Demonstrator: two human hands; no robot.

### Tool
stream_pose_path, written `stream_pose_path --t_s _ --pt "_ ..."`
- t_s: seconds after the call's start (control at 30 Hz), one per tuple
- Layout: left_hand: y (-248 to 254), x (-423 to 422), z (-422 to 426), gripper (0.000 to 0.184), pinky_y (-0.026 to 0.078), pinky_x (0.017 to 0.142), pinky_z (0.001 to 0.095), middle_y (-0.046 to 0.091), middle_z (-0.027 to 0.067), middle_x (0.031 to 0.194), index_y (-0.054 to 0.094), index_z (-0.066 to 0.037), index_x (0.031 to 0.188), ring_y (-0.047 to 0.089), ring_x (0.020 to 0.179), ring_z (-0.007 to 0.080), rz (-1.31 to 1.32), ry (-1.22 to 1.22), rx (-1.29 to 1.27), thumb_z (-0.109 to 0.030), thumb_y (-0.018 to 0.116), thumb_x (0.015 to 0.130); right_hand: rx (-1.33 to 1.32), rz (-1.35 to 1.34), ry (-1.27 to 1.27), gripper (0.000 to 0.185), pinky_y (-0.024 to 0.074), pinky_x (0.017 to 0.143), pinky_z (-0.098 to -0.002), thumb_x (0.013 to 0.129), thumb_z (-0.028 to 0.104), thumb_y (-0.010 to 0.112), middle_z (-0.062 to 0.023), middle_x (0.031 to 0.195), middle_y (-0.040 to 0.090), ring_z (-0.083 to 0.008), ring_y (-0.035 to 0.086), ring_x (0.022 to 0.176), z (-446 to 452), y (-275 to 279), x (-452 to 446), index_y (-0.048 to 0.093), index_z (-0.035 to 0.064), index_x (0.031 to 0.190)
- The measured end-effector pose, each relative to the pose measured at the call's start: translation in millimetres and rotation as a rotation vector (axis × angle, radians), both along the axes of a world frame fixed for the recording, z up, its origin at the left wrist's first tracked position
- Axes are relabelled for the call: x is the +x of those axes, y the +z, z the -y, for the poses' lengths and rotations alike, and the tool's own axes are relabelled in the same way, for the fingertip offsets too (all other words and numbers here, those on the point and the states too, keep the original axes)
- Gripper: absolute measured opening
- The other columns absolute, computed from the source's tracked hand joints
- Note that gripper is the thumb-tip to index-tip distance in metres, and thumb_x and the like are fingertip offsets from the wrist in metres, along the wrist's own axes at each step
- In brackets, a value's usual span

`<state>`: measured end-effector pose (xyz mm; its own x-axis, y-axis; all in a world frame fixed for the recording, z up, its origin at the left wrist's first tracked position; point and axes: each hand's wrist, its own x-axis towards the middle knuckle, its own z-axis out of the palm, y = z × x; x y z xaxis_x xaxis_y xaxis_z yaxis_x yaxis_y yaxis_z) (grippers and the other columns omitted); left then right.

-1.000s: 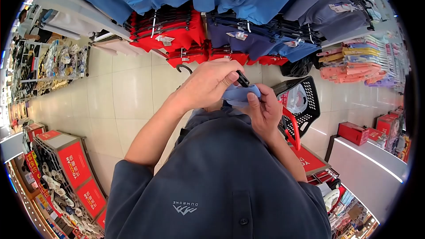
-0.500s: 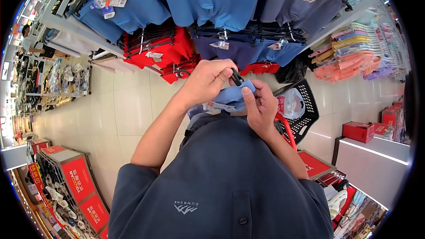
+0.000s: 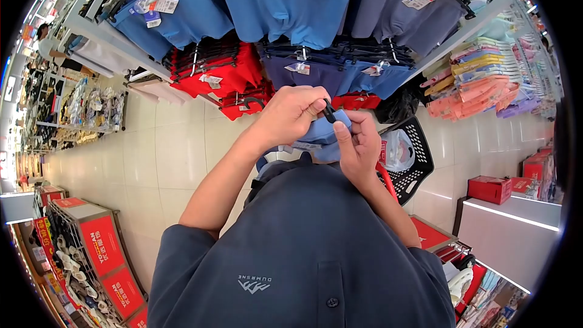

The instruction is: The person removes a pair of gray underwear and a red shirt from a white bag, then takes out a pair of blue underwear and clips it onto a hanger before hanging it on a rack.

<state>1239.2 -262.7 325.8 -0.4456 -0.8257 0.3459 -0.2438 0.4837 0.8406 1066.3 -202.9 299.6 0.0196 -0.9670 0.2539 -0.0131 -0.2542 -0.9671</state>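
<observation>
Near the middle of the head view, my left hand [image 3: 286, 114] is closed round a black hanger [image 3: 328, 111]. Its clip end sticks out past my thumb, and a dark hook shows behind my wrist. My right hand [image 3: 359, 146] pinches the edge of a light blue garment [image 3: 322, 130] between thumb and fingers. The clip lies against the top edge of the garment; whether it grips the cloth cannot be made out. A white tag hangs at the garment's lower part, which is partly hidden by my hands and shirt.
Racks of blue shorts [image 3: 285, 6] and red garments [image 3: 218, 70] stand ahead. A black basket [image 3: 419, 164] with a red handle and a plastic bag is at the right. Pastel clothes [image 3: 480, 79] hang beyond it. A person [image 3: 45, 42] is far left.
The view has shifted, showing more of the shorts rack. The black clip has come down against the garment's edge, and both hands keep their holds.
</observation>
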Motion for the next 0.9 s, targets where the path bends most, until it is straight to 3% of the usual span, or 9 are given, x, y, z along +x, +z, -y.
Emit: stream_pose_path --t_s 0.23,0.37,0.43,0.5,0.57,0.7,0.77,0.9 --pt "1.3 4.6 6.6 0.016 0.043 0.057 0.0379 0.052 0.0149 0.067 0.057 -0.001 0.088 0.054 0.062 0.0330 0.103 0.058 -0.105 -0.014 0.051 0.095 0.069 0.113 0.066 0.021 0.0405 0.062 -0.0175 0.095 0.014 0.061 -0.0020 0.086 0.063 -0.0022 0.053 0.073 13.6 -2.9 5.1 0.053 -0.0020 0.107" --pt "10.9 24.2 18.5 0.014 0.045 0.062 0.0408 0.056 0.0151 0.073 0.057 -0.002 0.089 0.055 0.070 0.0367 0.322 -0.052 0.072 -0.014 0.053 0.093 0.332 0.020 0.203 0.020 0.0407 0.066 -0.0172 0.092 0.011 0.065 0.0010 0.085 0.062 -0.0022 0.054 0.077 34.4 -11.2 5.0 0.056 -0.0010 0.105" --pt "17.9 42.2 25.0 0.015 0.048 0.074 0.0365 0.061 0.0140 0.090 0.059 -0.003 0.099 0.060 0.084 0.0320 0.342 0.028 -0.227 -0.015 0.058 0.091 0.302 0.212 0.166 0.017 0.0410 0.068 -0.0172 0.091 0.009 0.065 0.0013 0.086 0.063 -0.0024 0.054 0.079 48.7 -22.6 5.2 0.058 0.0003 0.104" --pt "39.6 79.3 13.2 0.030 0.047 0.086 0.0388 0.063 0.0149 0.110 0.061 -0.003 0.107 0.059 0.102 0.0297 0.102 0.269 -0.205 -0.022 0.067 0.085 0.362 0.341 0.054 0.012 0.0438 0.070 -0.0192 0.090 0.006 0.065 -0.0004 0.089 0.064 -0.0045 0.057 0.078 58.3 -24.1 -0.6 0.059 0.0013 0.100" --pt "33.7 124.6 -1.8 0.044 0.046 0.091 0.0380 0.062 0.0136 0.112 0.058 0.000 0.117 0.060 0.106 0.0252 -0.041 0.571 -0.218 -0.024 0.073 0.083 0.381 0.489 0.055 0.010 0.0482 0.073 -0.0228 0.091 0.005 0.062 -0.0026 0.091 0.065 -0.0082 0.060 0.080 67.2 -21.3 -8.1 0.059 0.0010 0.100" --pt "-29.7 172.2 -12.4 0.046 0.048 0.090 0.0353 0.061 0.0117 0.114 0.058 0.001 0.118 0.058 0.108 0.0189 -0.057 0.717 -0.126 -0.026 0.073 0.085 0.372 0.594 0.073 0.012 0.0520 0.083 -0.0281 0.095 0.005 0.056 -0.0071 0.099 0.066 -0.0137 0.065 0.088 82.3 -14.1 -7.5 0.057 0.0002 0.106" --pt "-46.2 177.2 -12.3 0.042 0.049 0.085 0.0310 0.064 0.0089 0.108 0.060 0.001 0.115 0.060 0.101 0.0141 -0.463 0.504 0.406 -0.030 0.069 0.089 0.368 0.670 0.130 0.013 0.0518 0.087 -0.0309 0.095 0.006 0.055 -0.0091 0.102 0.066 -0.0165 0.065 0.094 86.8 -9.7 2.0 0.057 0.0001 0.107" --pt "-39.3 192.3 -0.5 0.030 0.050 0.077 0.0267 0.067 0.0016 0.093 0.063 -0.001 0.108 0.061 0.083 0.0093 -0.616 0.475 0.481 -0.026 0.065 0.093 0.311 0.467 0.139 0.020 0.0489 0.090 -0.0311 0.094 0.007 0.057 -0.0057 0.103 0.065 -0.0145 0.063 0.095 94.4 3.7 25.3 0.056 -0.0016 0.113"
